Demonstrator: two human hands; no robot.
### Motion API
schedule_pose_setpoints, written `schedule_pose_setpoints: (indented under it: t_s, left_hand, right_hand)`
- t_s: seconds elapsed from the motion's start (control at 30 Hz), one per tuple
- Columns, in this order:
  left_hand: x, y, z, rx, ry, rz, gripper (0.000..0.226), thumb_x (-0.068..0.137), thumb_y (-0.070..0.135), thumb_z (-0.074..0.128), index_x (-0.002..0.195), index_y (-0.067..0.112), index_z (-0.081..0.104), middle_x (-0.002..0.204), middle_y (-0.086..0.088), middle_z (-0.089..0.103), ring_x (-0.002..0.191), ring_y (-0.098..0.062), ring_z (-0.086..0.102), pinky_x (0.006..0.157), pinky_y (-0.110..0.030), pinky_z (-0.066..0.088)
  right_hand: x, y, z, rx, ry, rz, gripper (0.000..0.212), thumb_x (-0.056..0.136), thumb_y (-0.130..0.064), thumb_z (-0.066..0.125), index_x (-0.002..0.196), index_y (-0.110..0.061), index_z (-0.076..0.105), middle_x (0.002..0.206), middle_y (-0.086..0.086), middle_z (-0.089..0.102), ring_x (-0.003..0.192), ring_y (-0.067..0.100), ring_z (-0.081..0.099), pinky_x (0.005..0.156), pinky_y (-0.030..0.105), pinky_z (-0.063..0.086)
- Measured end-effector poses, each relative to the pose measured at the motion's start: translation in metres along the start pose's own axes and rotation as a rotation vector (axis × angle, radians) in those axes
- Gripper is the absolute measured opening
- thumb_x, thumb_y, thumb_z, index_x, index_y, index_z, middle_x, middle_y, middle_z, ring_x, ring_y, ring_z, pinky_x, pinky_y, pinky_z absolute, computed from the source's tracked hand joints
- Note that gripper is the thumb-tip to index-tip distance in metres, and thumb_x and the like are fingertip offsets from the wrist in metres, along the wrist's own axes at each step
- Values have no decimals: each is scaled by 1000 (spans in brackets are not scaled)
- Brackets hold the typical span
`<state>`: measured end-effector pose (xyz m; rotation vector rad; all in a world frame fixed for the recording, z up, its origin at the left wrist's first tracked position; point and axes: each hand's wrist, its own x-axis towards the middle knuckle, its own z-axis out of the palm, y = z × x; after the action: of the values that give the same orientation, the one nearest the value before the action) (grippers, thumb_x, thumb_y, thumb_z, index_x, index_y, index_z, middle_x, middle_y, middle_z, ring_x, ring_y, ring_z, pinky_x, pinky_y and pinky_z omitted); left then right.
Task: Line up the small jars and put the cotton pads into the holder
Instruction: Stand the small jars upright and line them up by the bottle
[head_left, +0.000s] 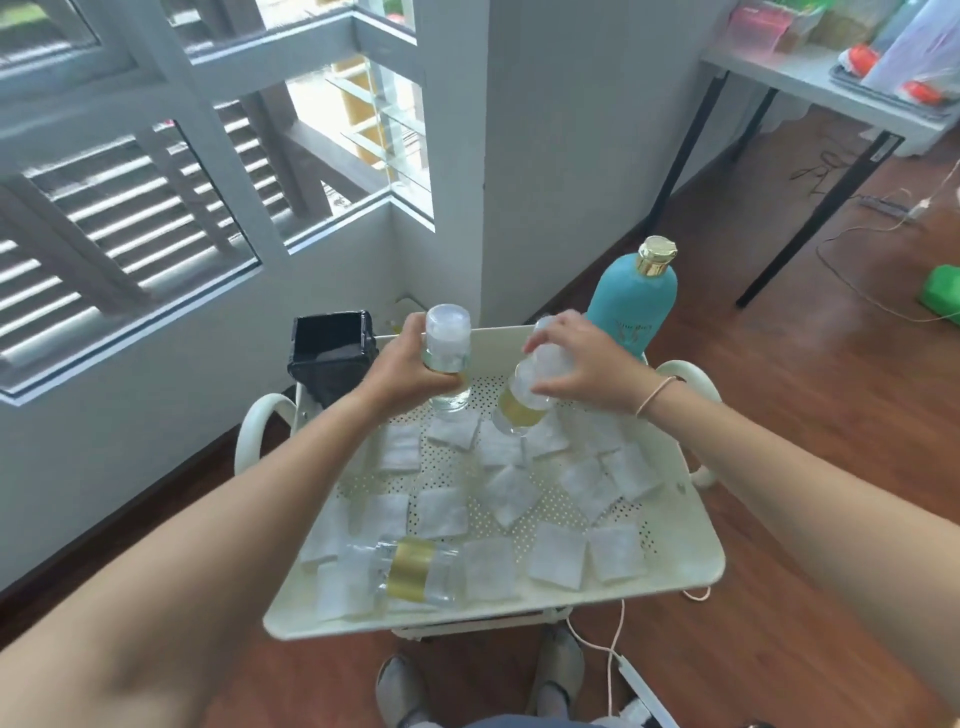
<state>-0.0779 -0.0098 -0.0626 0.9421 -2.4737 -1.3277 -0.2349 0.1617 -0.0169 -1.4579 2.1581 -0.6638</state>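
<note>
My left hand grips an upright clear jar with a frosted cap, held over the far part of the cream perforated tray. My right hand holds a second jar, tilted, its gold band showing below my fingers. A third jar with a gold band lies on its side near the tray's front edge. Several white square cotton pads are scattered across the tray. The black square holder stands at the tray's far left corner, apart from both hands.
A tall teal bottle with a gold cap stands at the tray's far right corner. The tray tops a cart with curved handles. A white wall and window are to the left, and a table stands at the back right. Cables cross the wooden floor.
</note>
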Motion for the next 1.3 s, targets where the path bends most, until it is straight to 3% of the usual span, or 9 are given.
schedule_pose_setpoints:
  t_s: [0.1,0.23,0.4,0.5,0.63,0.73,0.9,1.07,1.3]
  left_hand:
    - [6,-2,6,53,57,-5,67,61,27,76,114,23,36,96,2,56,84,-21,56,70,-37,50]
    - [14,-7,13,45,92,-8,67,63,24,77,116,21,36,98,1,54,85,-21,53,58,-24,39]
    - [22,-15,22,-1,80,-8,69,65,18,77,120,22,36,99,3,53,87,-18,53,58,-17,36]
    - [25,-18,27,-55,71,-26,68,66,17,77,120,23,37,102,2,54,91,-19,54,62,-20,40]
    - [29,-20,37,-80,77,-39,67,66,17,77,121,21,38,108,-2,56,96,-23,56,78,-35,48]
    - [31,-20,40,-106,81,-32,65,66,17,78,118,23,40,109,-2,57,98,-22,56,82,-36,49]
    - [32,-23,39,-108,83,-14,68,64,20,80,119,25,41,117,-4,53,100,-19,55,85,-35,49]
    - [23,-23,38,-95,62,-12,70,65,19,80,122,25,40,121,-5,48,104,-20,52,86,-32,46]
    - [-4,-24,22,-31,66,-40,75,70,27,77,131,28,33,123,-8,48,104,-17,50,90,-33,44]
  right_hand:
    - [26,-4,1,-41,26,-14,36,74,-16,70,107,-17,56,112,9,43,96,17,45,86,23,33]
    - [47,-7,18,-144,-1,-41,38,75,-12,69,110,-13,55,115,15,43,103,27,47,97,34,39]
    - [58,-8,33,-313,-76,-106,41,77,-6,64,116,-9,52,120,17,43,105,32,46,96,37,38]
    - [62,-9,32,-392,-76,-130,41,78,-2,61,117,-8,50,123,17,43,105,34,48,92,39,40]
    - [63,-10,24,-490,-85,-146,39,79,4,55,116,-6,49,125,17,42,100,35,52,84,41,44]
    - [63,-11,21,-529,-104,-152,38,79,5,54,116,-5,48,125,17,42,98,36,53,84,44,48]
    - [64,-9,24,-516,-76,-147,40,79,4,55,116,-8,47,125,14,43,98,34,54,79,41,47]
    - [59,-4,28,-456,-24,-147,43,76,-1,58,116,-10,47,126,11,46,100,31,55,67,30,36]
    - [10,-17,44,-254,120,-211,33,78,-12,62,111,-10,54,118,12,55,103,29,53,78,44,52]
